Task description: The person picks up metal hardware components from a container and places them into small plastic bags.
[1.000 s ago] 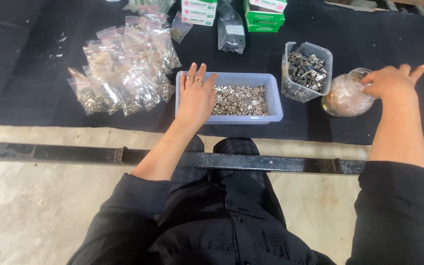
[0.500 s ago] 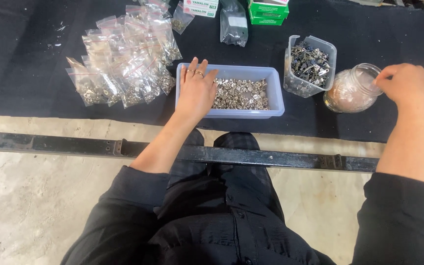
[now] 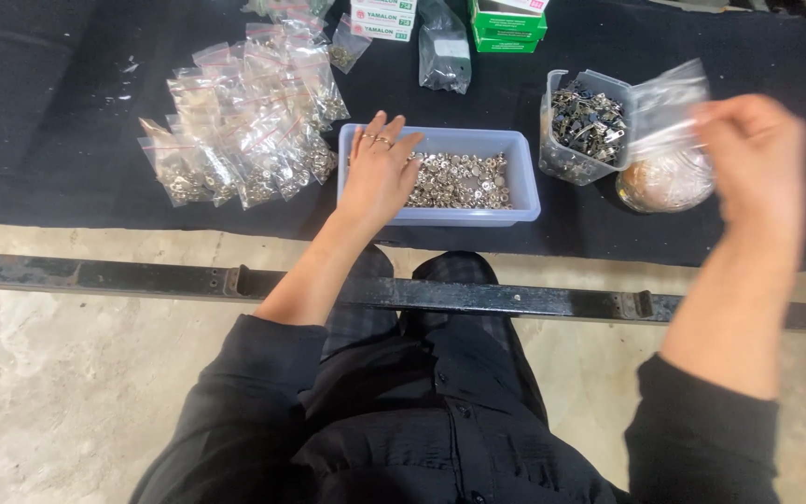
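The left hand (image 3: 380,177) lies palm down with fingers spread in the left end of a shallow blue-grey tray (image 3: 524,191), its fingertips on the heap of small silver metal pieces (image 3: 459,180) that covers the tray floor; it grips nothing, and 2 rings show on its fingers. The right hand (image 3: 753,159) is raised above the black mat (image 3: 67,112), blurred, pinching an empty clear plastic bag (image 3: 669,103) by its right edge, so the bag hangs in the air over a round clear jar (image 3: 666,182) of pale brownish bits. Just left of the jar, and touching the bag's lower corner in this view, stands a clear square tub (image 3: 582,121) full of darker metal clips. To the left of the tray lies a loose pile of small filled zip bags (image 3: 244,131) with red seal lines. At the far edge of the mat are green and white boxes (image 3: 506,21) and 1 more upright bag (image 3: 444,47). A dark metal rail (image 3: 142,277) runs across the concrete floor between the mat and the person's knees
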